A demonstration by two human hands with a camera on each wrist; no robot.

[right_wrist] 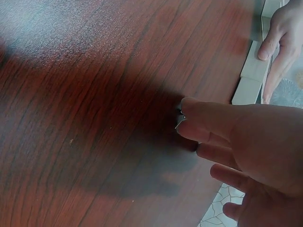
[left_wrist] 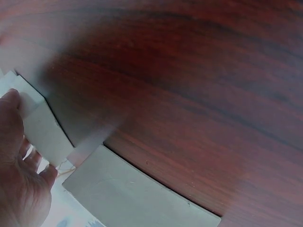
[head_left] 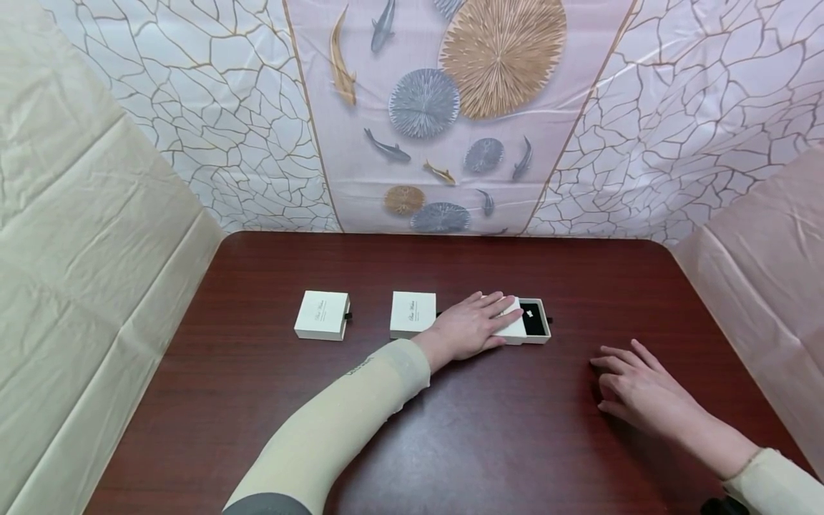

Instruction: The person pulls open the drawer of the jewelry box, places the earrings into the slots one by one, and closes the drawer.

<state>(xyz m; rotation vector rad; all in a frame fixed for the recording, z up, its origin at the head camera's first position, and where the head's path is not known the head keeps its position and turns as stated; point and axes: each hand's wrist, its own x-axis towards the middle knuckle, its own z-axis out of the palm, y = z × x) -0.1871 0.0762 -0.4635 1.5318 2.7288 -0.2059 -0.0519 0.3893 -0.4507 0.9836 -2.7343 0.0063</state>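
Note:
My left hand (head_left: 470,329) lies over the sleeve of a white drawer box (head_left: 513,330), holding it with the fingers across the top and the thumb at its near side. The box's drawer (head_left: 544,337) is slid partly out to the right. On the black lining inside is a small silvery piece (head_left: 530,314). Right of the box, low over the table, my right hand (head_left: 646,397) pinches a small, shiny earring-like piece (right_wrist: 179,124) between thumb and forefinger. Its exact shape is mostly hidden by the fingertips.
Another white box (head_left: 413,310) stands just left of the held one, and a third white box (head_left: 322,315) farther left; both are closed. They stand on the dark red-brown table (head_left: 502,436). Behind the table hangs a patterned cloth (head_left: 425,164).

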